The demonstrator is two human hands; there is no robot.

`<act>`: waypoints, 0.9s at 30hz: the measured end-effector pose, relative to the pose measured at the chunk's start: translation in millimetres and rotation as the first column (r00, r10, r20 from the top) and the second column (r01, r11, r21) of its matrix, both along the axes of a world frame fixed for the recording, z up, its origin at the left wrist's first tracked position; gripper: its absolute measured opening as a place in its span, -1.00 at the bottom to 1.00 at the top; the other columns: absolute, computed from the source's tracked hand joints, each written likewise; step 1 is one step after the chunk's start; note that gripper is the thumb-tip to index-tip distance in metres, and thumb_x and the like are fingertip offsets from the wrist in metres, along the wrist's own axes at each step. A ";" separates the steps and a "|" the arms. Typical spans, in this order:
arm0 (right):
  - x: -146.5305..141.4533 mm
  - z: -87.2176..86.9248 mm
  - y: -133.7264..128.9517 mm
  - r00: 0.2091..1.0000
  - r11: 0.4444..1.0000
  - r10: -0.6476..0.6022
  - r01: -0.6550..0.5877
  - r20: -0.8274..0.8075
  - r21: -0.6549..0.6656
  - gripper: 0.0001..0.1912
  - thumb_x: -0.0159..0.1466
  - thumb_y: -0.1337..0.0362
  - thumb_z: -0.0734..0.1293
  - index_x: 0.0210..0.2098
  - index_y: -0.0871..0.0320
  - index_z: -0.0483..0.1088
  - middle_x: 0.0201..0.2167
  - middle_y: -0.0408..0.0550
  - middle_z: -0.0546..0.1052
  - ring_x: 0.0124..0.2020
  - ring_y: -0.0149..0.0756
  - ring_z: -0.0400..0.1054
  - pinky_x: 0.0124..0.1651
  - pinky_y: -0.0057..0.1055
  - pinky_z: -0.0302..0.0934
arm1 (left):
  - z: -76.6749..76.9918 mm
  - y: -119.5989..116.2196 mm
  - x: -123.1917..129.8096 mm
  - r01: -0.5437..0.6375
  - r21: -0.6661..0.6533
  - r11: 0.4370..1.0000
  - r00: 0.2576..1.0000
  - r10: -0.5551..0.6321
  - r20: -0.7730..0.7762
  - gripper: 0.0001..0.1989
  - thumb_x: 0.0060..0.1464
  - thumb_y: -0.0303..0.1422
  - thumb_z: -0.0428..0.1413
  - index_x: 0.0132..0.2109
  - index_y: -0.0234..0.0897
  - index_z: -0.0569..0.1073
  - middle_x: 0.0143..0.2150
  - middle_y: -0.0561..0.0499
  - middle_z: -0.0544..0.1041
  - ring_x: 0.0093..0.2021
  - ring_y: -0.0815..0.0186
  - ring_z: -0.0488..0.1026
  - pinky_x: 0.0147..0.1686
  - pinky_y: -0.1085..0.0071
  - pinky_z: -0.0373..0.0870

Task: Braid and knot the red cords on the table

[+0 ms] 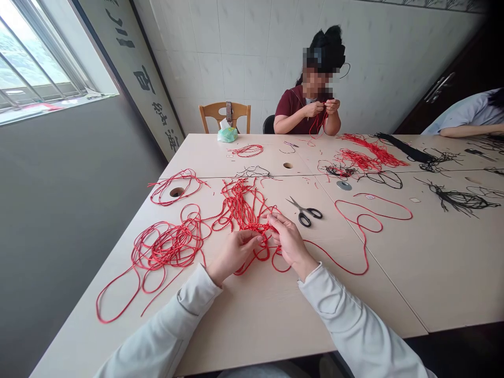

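My left hand [239, 249] and my right hand [287, 235] meet over the table, fingers pinched on red cord [264, 255] that hangs in small loops below them. Just beyond them lies a bundle of braided red-and-dark cords [241, 202], partly hidden by my fingers. From beside my right hand a long red cord [367, 251] curves away to the right. Left of my left hand sits a loose coil of red cord [165, 245]. Black-handled scissors [305, 211] lie with spread blades just past my right hand.
Across the table [311, 315] a person [301, 113] works red cord with both hands. Another person's sleeve [464, 115] shows at the far right. Red cords [370, 152] and black cords [464, 197] lie rightward. A tissue pack [227, 134] stands near the chair [207, 113].
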State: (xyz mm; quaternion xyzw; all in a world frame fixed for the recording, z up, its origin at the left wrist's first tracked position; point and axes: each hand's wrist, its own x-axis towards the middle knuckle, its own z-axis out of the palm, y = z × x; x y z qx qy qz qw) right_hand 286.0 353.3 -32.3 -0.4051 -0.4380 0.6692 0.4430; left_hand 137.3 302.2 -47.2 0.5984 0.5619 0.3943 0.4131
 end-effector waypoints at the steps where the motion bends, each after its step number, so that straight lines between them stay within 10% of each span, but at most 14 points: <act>1: -1.3 -0.7 -1.1 1.000 1.000 -0.002 0.002 0.010 0.008 -0.64 0.03 0.01 0.45 -0.32 0.15 0.51 -0.53 -0.24 0.28 -0.61 -0.55 -0.06 -0.59 -0.52 -0.16 | -0.7 0.1 1.3 0.013 -0.002 1.000 1.000 -0.013 0.020 -0.69 0.14 -0.16 0.06 -0.30 -0.32 0.54 -0.47 0.01 0.45 -0.44 0.36 0.32 -0.42 0.49 0.23; 10: -4.8 -11.8 -1.9 0.999 0.997 0.037 -0.039 0.037 0.061 -0.67 0.05 0.01 0.43 -0.39 0.16 0.48 -0.43 -0.16 0.43 -0.58 -0.53 0.08 -0.56 -0.53 -0.04 | 12.5 -3.3 7.3 -0.139 -0.152 0.979 0.961 0.170 0.216 -0.84 0.08 -0.30 0.02 -0.35 -0.31 0.40 -0.60 0.17 0.19 -0.61 0.47 0.05 -0.61 0.54 0.01; 27: 0.6 -14.8 1.5 0.982 0.953 -0.089 0.035 0.169 0.301 -0.65 0.23 -0.05 0.29 -0.38 0.13 0.35 -0.53 -0.21 0.31 -0.60 -0.46 0.21 -0.57 -0.52 0.13 | 10.1 -3.2 15.8 -0.004 -0.292 0.956 0.764 0.191 0.616 -0.83 0.07 -0.28 0.09 -0.22 -0.28 0.41 -0.63 0.26 -0.02 -0.64 0.52 -0.18 -0.68 0.54 -0.25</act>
